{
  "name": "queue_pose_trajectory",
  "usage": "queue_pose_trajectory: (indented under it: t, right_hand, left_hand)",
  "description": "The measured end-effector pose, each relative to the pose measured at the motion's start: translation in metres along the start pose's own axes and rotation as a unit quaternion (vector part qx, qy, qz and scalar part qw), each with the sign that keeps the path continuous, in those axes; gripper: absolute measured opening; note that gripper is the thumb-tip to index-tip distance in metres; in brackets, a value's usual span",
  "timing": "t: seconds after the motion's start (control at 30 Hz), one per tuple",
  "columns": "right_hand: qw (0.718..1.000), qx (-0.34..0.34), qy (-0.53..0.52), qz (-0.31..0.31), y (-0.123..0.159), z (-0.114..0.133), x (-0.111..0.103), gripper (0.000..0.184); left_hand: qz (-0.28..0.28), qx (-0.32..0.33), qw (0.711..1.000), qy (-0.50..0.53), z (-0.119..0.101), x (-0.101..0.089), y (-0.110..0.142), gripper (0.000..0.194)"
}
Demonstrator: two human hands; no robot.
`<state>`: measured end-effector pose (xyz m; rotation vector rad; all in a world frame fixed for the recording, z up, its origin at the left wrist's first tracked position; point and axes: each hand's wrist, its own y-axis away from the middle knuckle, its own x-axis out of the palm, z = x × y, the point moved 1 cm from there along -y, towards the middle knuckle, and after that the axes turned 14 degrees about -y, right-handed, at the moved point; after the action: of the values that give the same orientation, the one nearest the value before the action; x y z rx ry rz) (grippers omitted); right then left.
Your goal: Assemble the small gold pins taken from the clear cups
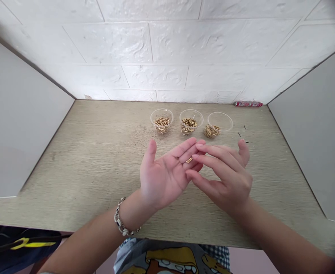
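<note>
My left hand (pixel 167 179) is palm up above the table with its thumb out. Across its slightly cupped fingers lie a few small brass pins (pixel 189 160), and a darker small piece (pixel 177 157) sits near the base of the index finger. My right hand (pixel 224 175) comes in from the right, its fingertips at the left fingers beside the pins. Its thumb and fingers are apart, with nothing seen between them. Beyond the hands stand three clear plastic cups, a left cup (pixel 162 111), a middle cup (pixel 191 112) and a right cup (pixel 227 116), each with many brass pins.
The wooden table (pixel 99 152) meets a white brick-pattern wall (pixel 167 45) at the back. Grey panels (pixel 19 114) border both sides. A red-pink tube (pixel 247 104) lies at the back right. Several thin dark bits (pixel 239 134) lie right of the cups.
</note>
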<state>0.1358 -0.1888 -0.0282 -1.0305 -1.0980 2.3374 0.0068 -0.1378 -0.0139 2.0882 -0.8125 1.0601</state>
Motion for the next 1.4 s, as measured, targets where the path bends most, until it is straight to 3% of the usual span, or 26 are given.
queue_pose_trajectory:
  t: [0.23,0.5,0.6,0.9,1.07,1.2,1.3,1.4]
  right_hand:
    - [0.987,0.076,-0.133,0.04,-0.013,-0.006,-0.018,0.012]
    - [0.982,0.148,-0.067,0.098,-0.016,0.006,-0.009,0.006]
    - [0.982,0.145,-0.039,0.111,-0.012,0.007,-0.004,0.008]
    - [0.985,0.13,0.005,0.113,-0.007,0.007,-0.001,0.013]
    - [0.99,0.09,0.021,0.103,-0.006,0.006,-0.001,0.013]
    - [0.99,0.093,-0.033,0.099,-0.009,0.005,-0.005,0.014]
    - [0.977,0.136,-0.084,0.141,-0.011,0.004,-0.007,0.013]
    - [0.973,0.131,-0.083,0.169,-0.01,0.004,-0.007,0.012]
  left_hand:
    - [0.048,-0.058,0.997,0.029,-0.001,-0.001,-0.001,0.086]
    - [0.069,-0.082,0.994,0.027,0.012,-0.004,-0.003,0.084]
    - [0.082,-0.079,0.993,0.027,0.014,-0.005,-0.004,0.083]
    - [0.048,-0.078,0.996,-0.009,0.014,-0.006,-0.006,0.083]
    - [0.053,-0.08,0.995,-0.006,0.014,-0.007,-0.006,0.082]
    - [0.055,-0.079,0.995,-0.01,0.012,-0.006,-0.006,0.082]
    - [0.04,-0.079,0.996,-0.011,0.012,-0.007,-0.007,0.081]
    - [0.045,-0.079,0.996,-0.005,0.011,-0.006,-0.007,0.082]
